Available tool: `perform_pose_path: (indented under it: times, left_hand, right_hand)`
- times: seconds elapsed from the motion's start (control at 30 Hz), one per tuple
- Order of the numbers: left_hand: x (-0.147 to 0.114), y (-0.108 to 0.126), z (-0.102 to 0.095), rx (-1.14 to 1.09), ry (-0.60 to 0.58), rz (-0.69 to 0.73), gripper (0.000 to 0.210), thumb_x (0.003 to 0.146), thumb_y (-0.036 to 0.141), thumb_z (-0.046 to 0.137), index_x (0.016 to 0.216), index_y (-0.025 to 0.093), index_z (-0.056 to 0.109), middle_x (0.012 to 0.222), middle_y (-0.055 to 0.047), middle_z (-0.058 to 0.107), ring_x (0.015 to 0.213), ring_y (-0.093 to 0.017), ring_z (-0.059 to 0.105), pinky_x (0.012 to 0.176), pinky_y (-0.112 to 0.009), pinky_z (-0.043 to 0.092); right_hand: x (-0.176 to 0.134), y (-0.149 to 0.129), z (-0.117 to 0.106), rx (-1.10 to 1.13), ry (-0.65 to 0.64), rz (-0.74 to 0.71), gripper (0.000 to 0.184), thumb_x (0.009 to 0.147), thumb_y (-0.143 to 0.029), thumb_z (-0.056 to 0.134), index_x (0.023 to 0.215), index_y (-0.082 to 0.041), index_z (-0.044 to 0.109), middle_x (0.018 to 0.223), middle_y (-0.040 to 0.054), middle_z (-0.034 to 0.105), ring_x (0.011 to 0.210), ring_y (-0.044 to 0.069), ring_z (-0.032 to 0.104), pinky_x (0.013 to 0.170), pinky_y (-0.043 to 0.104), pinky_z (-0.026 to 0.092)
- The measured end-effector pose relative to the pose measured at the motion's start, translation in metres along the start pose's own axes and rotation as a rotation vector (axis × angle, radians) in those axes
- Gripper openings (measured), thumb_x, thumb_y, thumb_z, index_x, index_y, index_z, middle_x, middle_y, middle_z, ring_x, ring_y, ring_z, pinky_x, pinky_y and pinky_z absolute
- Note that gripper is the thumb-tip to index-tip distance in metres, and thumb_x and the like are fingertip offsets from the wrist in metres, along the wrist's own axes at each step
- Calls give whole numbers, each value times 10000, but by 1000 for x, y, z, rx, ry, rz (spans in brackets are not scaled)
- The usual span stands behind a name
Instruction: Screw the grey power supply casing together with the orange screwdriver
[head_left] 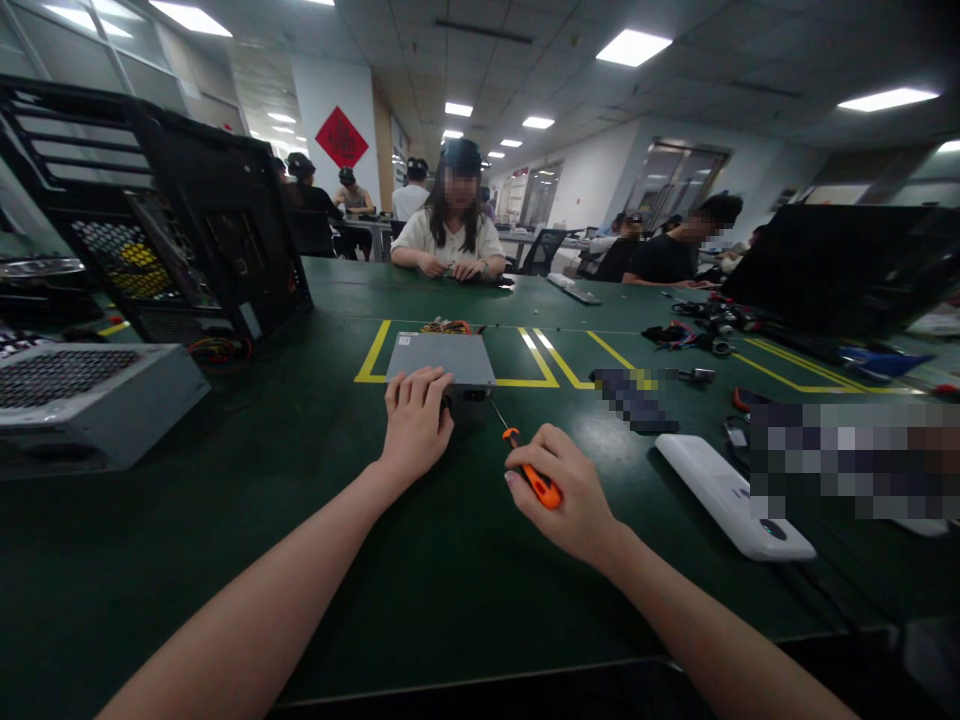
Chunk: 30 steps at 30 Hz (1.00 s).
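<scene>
A grey computer power supply [454, 352] sits on the green table, a bundle of coloured cables [448, 327] at its far side. My left hand [418, 420] grips its near left part, fingers over the top and thumb against the near face. My right hand [574, 490] is closed around a screwdriver [541, 485] with an orange and black handle. The thin shaft points away from me, its tip at the near right corner of the power supply. Whether the tip sits in a screw is too small to tell.
At left stand a black computer case [259, 240] and a larger power supply [135, 410]. To the right lie a white power bank [727, 495], a blurred dark phone-like object [634, 400] and tangled cables [697, 325]. Across the table sits a person [450, 230].
</scene>
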<state>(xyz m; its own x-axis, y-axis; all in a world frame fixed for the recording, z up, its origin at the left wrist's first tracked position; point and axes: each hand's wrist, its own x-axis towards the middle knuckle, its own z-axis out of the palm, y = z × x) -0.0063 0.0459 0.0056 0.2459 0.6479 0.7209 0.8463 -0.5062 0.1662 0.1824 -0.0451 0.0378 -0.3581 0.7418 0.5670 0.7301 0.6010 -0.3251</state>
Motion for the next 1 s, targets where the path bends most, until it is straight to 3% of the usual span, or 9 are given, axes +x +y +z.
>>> perform_pose_path:
  times: [0.1,0.23,0.43,0.53,0.63,0.7,0.9,1.0]
  left_hand:
    - [0,0,1,5,2,-6,393,763,155,459,1155,191,446,1208,-87,484,1182,-233,370,1047,-450,176]
    - [0,1,1,-2,7,-6,402,762,155,457,1161,198,442,1201,-89,490,1178,-235,377,1040,-458,185]
    - [0,1,1,-10,9,-7,395,763,151,452,1155,199,443,1201,-89,487,1178,-233,376,1041,-458,181]
    - [0,1,1,-8,6,-9,392,765,150,449,1154,198,442,1202,-85,486,1180,-229,374,1044,-451,177]
    - [0,0,1,-7,3,-9,392,765,153,452,1154,202,441,1206,-85,484,1184,-232,371,1043,-455,176]
    - [0,0,1,-11,5,-11,392,764,154,454,1154,201,442,1207,-88,483,1188,-234,366,1045,-455,175]
    - [0,1,0,2,4,-4,393,762,145,452,1152,193,443,1204,-86,486,1181,-229,371,1048,-445,171]
    - [0,1,0,12,1,-3,393,763,151,459,1153,191,441,1204,-86,485,1177,-229,375,1046,-443,173]
  right_hand:
    - [0,1,0,-12,7,-3,116,786,-268,491,827,-189,565,770,36,476,706,157,466,635,306,394]
    - [-3,3,2,80,49,115,215,811,-276,464,1008,-192,468,753,11,525,614,124,480,586,273,402]
    - [-2,3,2,5,23,-18,103,779,-274,507,825,-196,557,751,26,495,691,154,482,630,304,398]
    - [-2,3,2,-2,31,-5,151,785,-288,503,890,-197,559,775,32,487,707,160,481,639,311,400]
    - [-3,3,2,65,30,106,232,813,-301,465,1016,-187,463,728,5,498,600,125,473,570,271,394]
    - [-3,3,2,87,20,137,200,824,-301,449,993,-194,438,691,-14,497,546,108,455,536,254,380]
    - [-1,2,2,-12,21,-25,132,785,-305,511,832,-192,561,760,28,472,692,151,466,618,300,393]
    - [-2,3,2,8,35,8,188,784,-308,509,925,-187,544,791,35,487,704,153,474,623,304,403]
